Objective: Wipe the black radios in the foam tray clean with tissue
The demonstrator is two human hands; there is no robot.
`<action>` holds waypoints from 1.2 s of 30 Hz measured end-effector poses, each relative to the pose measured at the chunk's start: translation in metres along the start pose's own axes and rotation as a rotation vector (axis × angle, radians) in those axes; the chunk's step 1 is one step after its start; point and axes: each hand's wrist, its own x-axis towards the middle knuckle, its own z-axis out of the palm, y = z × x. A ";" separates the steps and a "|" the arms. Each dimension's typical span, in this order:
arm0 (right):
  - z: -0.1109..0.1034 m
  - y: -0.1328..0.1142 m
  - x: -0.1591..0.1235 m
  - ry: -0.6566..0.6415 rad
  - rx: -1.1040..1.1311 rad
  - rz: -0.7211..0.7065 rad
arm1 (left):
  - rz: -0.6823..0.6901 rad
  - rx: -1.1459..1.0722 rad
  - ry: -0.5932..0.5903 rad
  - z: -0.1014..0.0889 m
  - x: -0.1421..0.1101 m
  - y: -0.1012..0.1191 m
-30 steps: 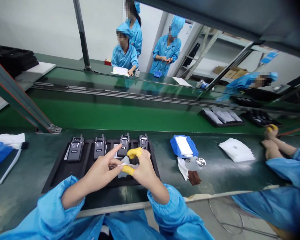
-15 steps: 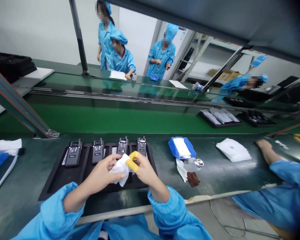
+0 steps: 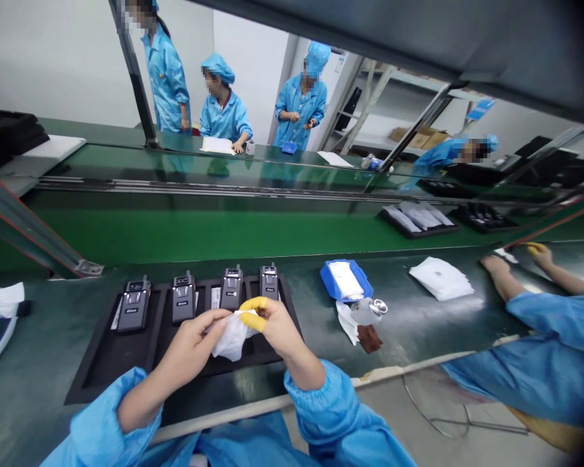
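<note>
My left hand (image 3: 192, 347) and my right hand (image 3: 271, 324) together pinch a white wipe cloth (image 3: 230, 338) just above a black tray (image 3: 107, 360). Yellow finger cots cover my right thumb and forefinger. Several black handheld radios (image 3: 231, 288) stand in a row along the tray's far side, right behind the cloth. Both hands are closed on the cloth, left from the left side, right from the top right.
A blue tray with white wipes (image 3: 344, 281), a small clear bottle (image 3: 368, 310) and a brown rag lie to the right. A stack of white sheets (image 3: 440, 279) sits farther right, near a neighbour's arms (image 3: 525, 285). Beyond runs a green conveyor (image 3: 224, 224); several people stand across it.
The cloth has gone from a small pinched wad to spread out between both hands. My left forefinger, pointing a second ago, now curls onto the cloth. The view shifted right.
</note>
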 end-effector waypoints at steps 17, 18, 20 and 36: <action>-0.001 0.002 -0.008 0.030 -0.002 -0.184 | -0.027 -0.287 0.117 0.011 -0.002 -0.017; -0.001 0.002 -0.009 0.023 -0.015 -0.189 | 0.017 -0.225 0.152 0.012 -0.003 -0.018; 0.000 0.002 -0.010 -0.004 -0.035 -0.191 | 0.128 -0.047 0.221 0.011 -0.004 -0.018; -0.002 -0.007 -0.027 -0.112 -0.593 -0.338 | -0.027 -0.160 -0.101 0.009 0.002 0.008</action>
